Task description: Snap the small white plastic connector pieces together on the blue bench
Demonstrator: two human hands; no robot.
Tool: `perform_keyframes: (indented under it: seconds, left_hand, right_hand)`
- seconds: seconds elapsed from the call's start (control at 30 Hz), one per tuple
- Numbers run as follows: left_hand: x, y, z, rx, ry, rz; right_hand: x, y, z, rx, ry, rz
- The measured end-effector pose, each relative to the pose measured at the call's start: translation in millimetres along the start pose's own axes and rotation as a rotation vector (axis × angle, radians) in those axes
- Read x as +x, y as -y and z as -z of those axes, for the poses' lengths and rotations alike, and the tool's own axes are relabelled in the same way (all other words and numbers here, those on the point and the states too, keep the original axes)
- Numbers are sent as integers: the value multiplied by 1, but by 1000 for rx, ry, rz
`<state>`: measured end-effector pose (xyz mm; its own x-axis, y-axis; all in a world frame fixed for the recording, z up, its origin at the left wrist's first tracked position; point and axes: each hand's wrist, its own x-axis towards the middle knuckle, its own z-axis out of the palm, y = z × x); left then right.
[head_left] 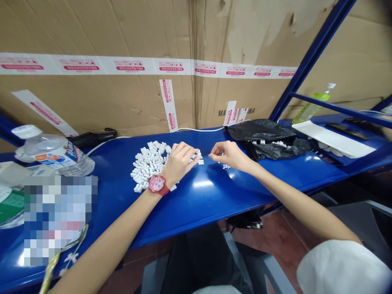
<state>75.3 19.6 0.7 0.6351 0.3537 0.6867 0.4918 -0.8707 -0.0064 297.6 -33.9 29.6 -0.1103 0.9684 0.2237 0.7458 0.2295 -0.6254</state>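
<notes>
Left hand (pixel 179 163) curls half-closed beside a heap of small white plastic parts (pixel 148 165) on a blue metal bench (pixel 214 196). Right hand (pixel 229 155) pinches shut, its contents unclear.

left hand (pixel 179 163) 1 | right hand (pixel 229 155) 1 | water bottle (pixel 52 153) 1 | green bottle (pixel 310 108) 1

Left hand (pixel 179 163), wearing a red wristwatch (pixel 157 184), lies beside a heap of white plastic pieces (pixel 149 165) on the blue metal counter (pixel 211 204); right hand (pixel 229 156) is just right, short of a black plastic bag (pixel 260 130).
</notes>
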Motion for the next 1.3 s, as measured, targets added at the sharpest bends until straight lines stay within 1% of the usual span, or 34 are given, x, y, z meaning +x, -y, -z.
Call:
perform_keyframes:
  seconds: [0.1, 0.17, 0.23, 0.3, 0.37, 0.43, 0.5, 0.57, 0.63, 0.7, 0.77, 0.93, 1.07, 1.17, 1.3]
  left_hand:
    - [0, 12, -5, 18, 12, 141]
    - [-1, 18, -9, 29, 52, 221]
    - [-1, 19, -13, 47, 102, 256]
    - [-1, 18, -14, 75, 134, 244]
    - [-2, 17, -9, 98, 110, 234]
    - [-2, 19, -1, 126, 18, 279]
    - [-2, 25, 10, 172, -96, 366]
    - [-3, 36, 20, 216, -174, 454]
    - [-4, 47, 27, 237, -200, 523]
    - [-5, 55, 30, 235, -199, 572]
    - [-5, 59, 32, 229, -207, 596]
    - [-4, 59, 34, 247, -255, 592]
    - [-4, 57, 34, 243, -225, 598]
    - [-5, 57, 30, 255, -207, 588]
    - [-7, 61, 26, 256, -180, 523]
  right_hand:
    - [-5, -16, 13, -202, 68, -39]
    - [-2, -22, 19, -291, 50, -31]
    - [12, -21, 20, -293, 30, 7]
    - [36, -13, 15, -223, 92, 82]
    - [69, -1, 2, -172, 171, 193]
    - [104, 12, -18, -202, 186, 307]
    - [133, 25, -41, -251, 212, 380]
    - [153, 35, -63, -266, 268, 428]
    - [163, 42, -82, -266, 321, 464]
    - [166, 46, -94, -268, 347, 489]
    - [166, 47, -99, -270, 346, 512]
    - [158, 45, -99, -267, 317, 543]
    - [151, 41, -100, -215, 294, 534]
    - [152, 41, -104, -163, 285, 515]
    - [155, 44, -103, -94, 232, 473]
